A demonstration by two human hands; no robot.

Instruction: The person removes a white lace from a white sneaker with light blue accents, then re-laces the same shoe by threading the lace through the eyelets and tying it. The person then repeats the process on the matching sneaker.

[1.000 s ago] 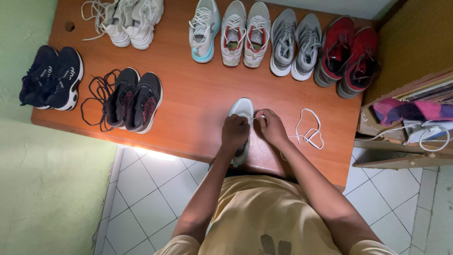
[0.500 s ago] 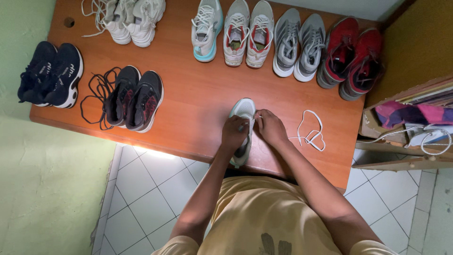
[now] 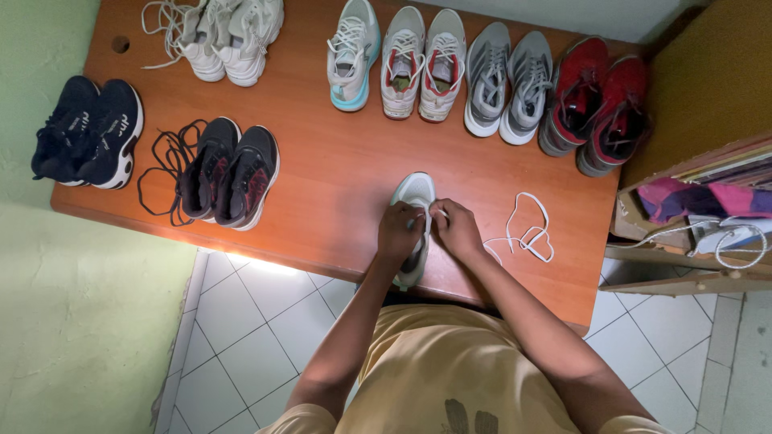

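Note:
A pale grey-white sneaker lies toe-away from me near the front edge of a brown wooden table. My left hand and my right hand both rest on top of it, fingers pinched on its white lace over the tongue. My hands hide most of the shoe's middle. A loose white shoelace lies in loops on the table just right of my right hand.
Along the back stand white sneakers, a white-and-aqua shoe, a white-red pair, a grey pair, a red pair. Left: navy pair, black pair with loose laces. Wooden shelf at right.
Both hands stay on the sneaker with only slight finger movement at the lace. The view has shifted a little.

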